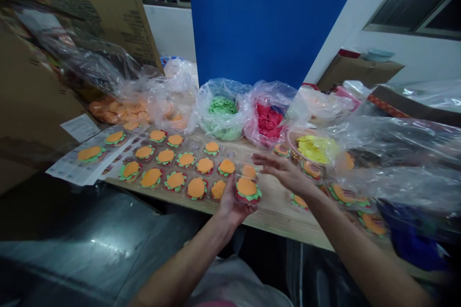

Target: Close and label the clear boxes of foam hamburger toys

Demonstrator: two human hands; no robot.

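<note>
Left grip on burger toy (right open), rows beside

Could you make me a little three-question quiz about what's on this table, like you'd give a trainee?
1. True or false: the left hand holds a burger piece.
2. Which bag sits between the green bag and the yellow basket? A red, B black, C white.
3. Fill in: the right hand is open and holds ____.

Key: 1 true; 2 A, the red bag; 3 nothing.
</note>
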